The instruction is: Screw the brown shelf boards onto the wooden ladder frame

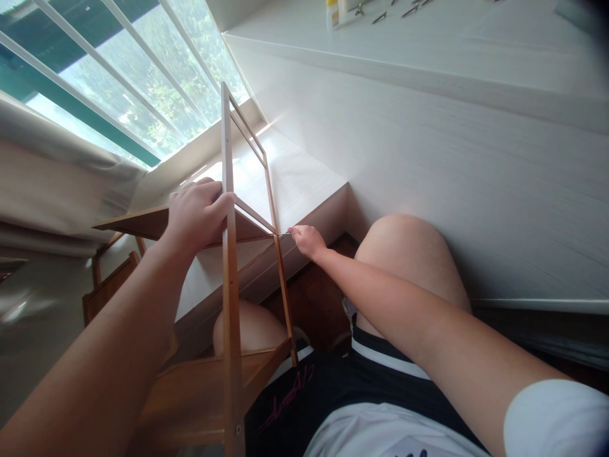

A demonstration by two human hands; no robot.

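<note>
A wooden shelf rack with slim uprights and triangular shelves stands tilted over my lap. My left hand is closed round the near upright, where an upper shelf meets it. My right hand reaches to the far upright, fingers pinched on something small and thin at the joint; I cannot make out what it is. A lower shelf rests near my knees.
A white desk or cabinet rises on the right, with small metal tools and a bottle on top. A barred window and curtain are at left. A wooden chair stands below.
</note>
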